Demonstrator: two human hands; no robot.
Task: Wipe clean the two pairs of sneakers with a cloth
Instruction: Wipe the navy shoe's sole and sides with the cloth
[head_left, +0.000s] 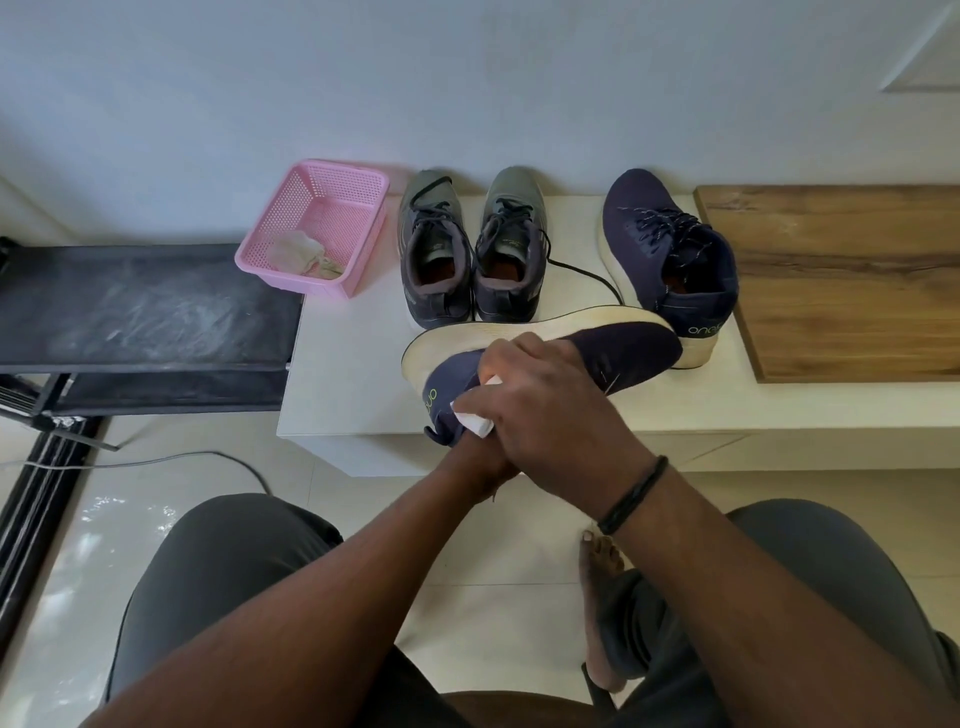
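Fingers of the right hand (540, 410) are curled onto a white cloth (475, 418), pressing it against a navy sneaker (618, 345) tipped on its side above the bench (343, 374). Left hand (470, 467) is mostly hidden beneath; its grip cannot be told. Second navy sneaker (670, 249) and grey pair (467, 249) stand upright beside a pink basket (317, 223).

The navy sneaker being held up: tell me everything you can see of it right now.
The navy sneaker has a knit-looking upper, a thick off-white sole and a green logo near the heel. It is held above the white ledge, lying on its side with the sole facing the wall, heel to the left. The right hand presses a white cloth against its heel side. The left hand is below, mostly hidden, seemingly supporting it. Its mate stands upright behind.
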